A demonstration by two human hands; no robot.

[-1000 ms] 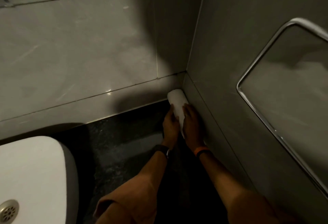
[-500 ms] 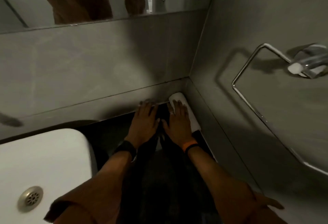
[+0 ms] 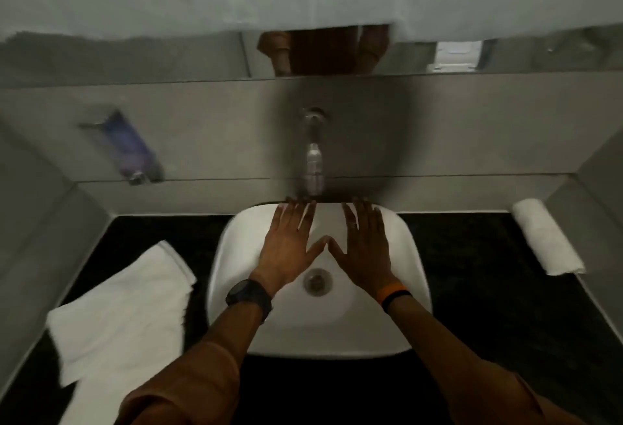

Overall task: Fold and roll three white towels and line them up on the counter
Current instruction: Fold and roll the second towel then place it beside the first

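Note:
A rolled white towel (image 3: pixel 546 237) lies on the black counter (image 3: pixel 478 289) at the far right, against the side wall. Flat, unrolled white towels (image 3: pixel 121 316) lie piled on the counter's left side. My left hand (image 3: pixel 291 242) and my right hand (image 3: pixel 362 244) hover palms down over the white basin (image 3: pixel 236 256), fingers spread, thumbs almost touching. Both hands hold nothing. A black watch sits on my left wrist and an orange band on my right.
A metal tap (image 3: pixel 313 155) sticks out of the back wall above the basin. A purple bottle (image 3: pixel 129 144) hangs on the wall at the left. A mirror runs along the top. The drain (image 3: pixel 317 280) shows between my wrists.
Both hands have let go of the rolled towel in the right corner and moved left over the basin. My view has swung left, bringing the left pile of towels into sight.

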